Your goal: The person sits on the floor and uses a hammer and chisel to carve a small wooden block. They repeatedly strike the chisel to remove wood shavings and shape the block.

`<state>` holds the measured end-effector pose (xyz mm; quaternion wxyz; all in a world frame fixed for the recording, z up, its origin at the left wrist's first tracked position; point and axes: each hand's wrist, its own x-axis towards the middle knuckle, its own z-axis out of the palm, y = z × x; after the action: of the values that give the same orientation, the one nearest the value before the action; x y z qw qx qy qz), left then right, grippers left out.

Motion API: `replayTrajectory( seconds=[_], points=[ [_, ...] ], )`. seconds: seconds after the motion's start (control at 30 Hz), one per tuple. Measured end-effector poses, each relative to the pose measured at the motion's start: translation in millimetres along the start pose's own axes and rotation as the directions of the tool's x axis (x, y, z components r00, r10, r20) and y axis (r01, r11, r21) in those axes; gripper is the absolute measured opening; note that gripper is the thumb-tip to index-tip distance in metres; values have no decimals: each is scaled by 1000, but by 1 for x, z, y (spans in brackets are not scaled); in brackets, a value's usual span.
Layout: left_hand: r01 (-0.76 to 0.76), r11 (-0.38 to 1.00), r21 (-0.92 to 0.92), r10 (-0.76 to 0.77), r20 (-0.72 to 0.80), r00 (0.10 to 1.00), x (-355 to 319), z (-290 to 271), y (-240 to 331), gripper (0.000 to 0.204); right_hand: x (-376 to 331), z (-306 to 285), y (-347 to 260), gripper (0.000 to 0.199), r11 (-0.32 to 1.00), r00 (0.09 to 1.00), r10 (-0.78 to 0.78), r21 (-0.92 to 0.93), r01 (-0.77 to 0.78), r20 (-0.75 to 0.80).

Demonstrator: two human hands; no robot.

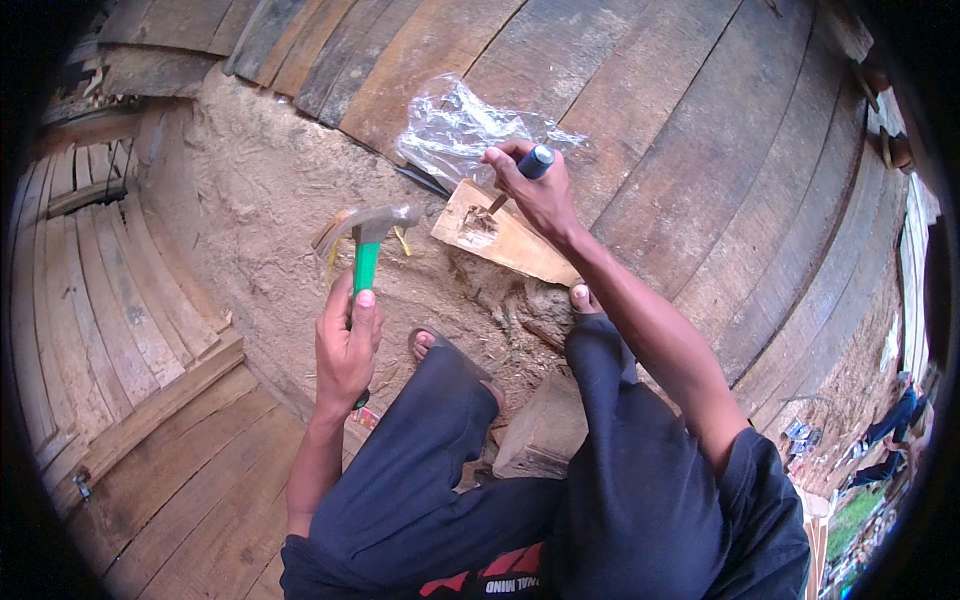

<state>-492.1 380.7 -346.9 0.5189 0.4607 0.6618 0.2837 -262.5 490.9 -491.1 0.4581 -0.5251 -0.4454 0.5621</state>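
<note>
two hands [345,350] [540,195] grip hammer [367,240] and chisel [520,175].

Worn items I log from the head view: dark navy trousers [620,470] filling the lower centre; dark short-sleeved shirt [770,500] at lower right, with a red-and-white print at the bottom edge; sandals [440,345] mid-frame; forearms bare, no gloves.

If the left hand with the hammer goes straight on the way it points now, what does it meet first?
The left hand points the claw hammer up and a little right. Straight on, the hammer head would probably pass bare dirt and meet the clear plastic bag, left of the chisel. Depth is unclear.
</note>
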Motion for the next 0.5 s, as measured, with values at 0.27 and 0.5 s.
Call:
replayTrajectory(
  seconds=[0.27, 0.5],
  points=[
    [-12, 999, 45, 11, 23, 1000, 1, 0, -4, 37, 1, -1, 6, 24, 999, 1000, -26, 43, 27, -14],
    [22, 996, 83, -25, 39, 999, -1, -2, -13, 42, 2, -1, 14, 20, 997, 999, -35, 72, 36, -14]
  ],
)
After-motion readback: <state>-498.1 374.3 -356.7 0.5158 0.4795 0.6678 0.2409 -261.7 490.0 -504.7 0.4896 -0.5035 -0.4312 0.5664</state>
